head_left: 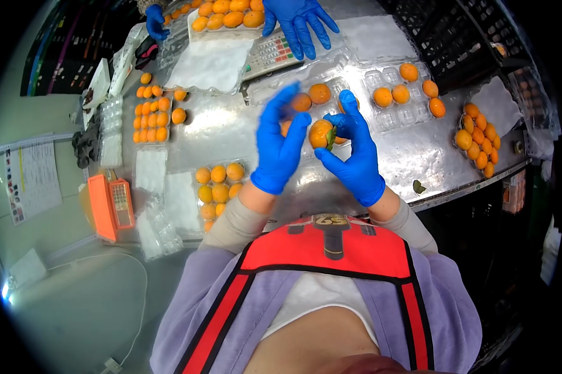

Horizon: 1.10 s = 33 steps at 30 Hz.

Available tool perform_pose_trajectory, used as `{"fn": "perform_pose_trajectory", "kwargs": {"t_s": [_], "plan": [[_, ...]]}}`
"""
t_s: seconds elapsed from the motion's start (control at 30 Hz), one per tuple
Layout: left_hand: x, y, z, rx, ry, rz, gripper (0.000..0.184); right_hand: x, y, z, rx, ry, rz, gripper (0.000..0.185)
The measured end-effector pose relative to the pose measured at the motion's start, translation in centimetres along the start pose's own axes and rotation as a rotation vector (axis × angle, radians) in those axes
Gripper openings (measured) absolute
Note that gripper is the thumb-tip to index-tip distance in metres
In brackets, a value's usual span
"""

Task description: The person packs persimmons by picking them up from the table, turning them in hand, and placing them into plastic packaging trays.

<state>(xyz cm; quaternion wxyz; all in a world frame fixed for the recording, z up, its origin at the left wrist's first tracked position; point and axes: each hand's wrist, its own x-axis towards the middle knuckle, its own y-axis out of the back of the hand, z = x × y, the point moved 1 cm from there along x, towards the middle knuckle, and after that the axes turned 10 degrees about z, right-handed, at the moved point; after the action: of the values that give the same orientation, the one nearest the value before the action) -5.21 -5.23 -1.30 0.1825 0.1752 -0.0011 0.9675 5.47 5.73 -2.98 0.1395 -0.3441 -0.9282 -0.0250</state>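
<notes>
My right hand (356, 156), in a blue glove, grips an orange fruit (320, 133) with a green leaf at its right side. Just left of that fruit, my left hand (278, 142), also gloved in blue, has its fingers apart and holds nothing; its fingertips are a little blurred. Behind and below both hands lies a clear plastic tray with orange fruits (319, 93), partly hidden by my fingers. To the right, another clear tray (396, 115) carries a few fruits.
A co-worker's gloved hand (298, 26) rests near a keypad device (271, 57). Filled fruit trays stand at left (151, 119), front left (220, 192) and right (478, 140). An orange box (103, 207) is at the left edge. A loose leaf (419, 187) lies near the front edge.
</notes>
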Motion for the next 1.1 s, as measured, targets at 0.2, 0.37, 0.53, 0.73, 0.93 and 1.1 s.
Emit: {"fn": "perform_pose_trajectory", "kwargs": {"t_s": [0.2, 0.37, 0.53, 0.73, 0.93, 1.1], "plan": [[6.2, 1.8, -1.6, 1.073, -0.452, -0.190, 0.056, 0.4, 0.2, 0.2, -0.031, 0.003, 0.010, 0.081], [3.7, 0.9, -1.0, 1.034, -0.482, -0.318, 0.046, 0.4, 0.5, -0.4, 0.022, -0.025, 0.005, 0.080], [1.4, 1.0, -0.8, 0.872, -0.444, -0.359, 0.048, 0.8, 0.8, -1.2, 0.027, -0.013, 0.034, 0.076], [0.3, 1.3, -0.7, 0.722, -0.365, -0.398, 0.049, 0.5, 1.2, -0.8, 0.017, 0.015, 0.043, 0.066], [-0.1, 1.6, -1.0, 0.722, -0.363, -0.426, 0.053, 0.6, 1.3, -1.0, -0.022, 0.050, 0.007, 0.056], [0.0, 1.6, -0.5, 0.688, -0.364, -0.405, 0.049, 0.7, 1.3, -0.9, -0.047, 0.083, -0.010, 0.055]]}}
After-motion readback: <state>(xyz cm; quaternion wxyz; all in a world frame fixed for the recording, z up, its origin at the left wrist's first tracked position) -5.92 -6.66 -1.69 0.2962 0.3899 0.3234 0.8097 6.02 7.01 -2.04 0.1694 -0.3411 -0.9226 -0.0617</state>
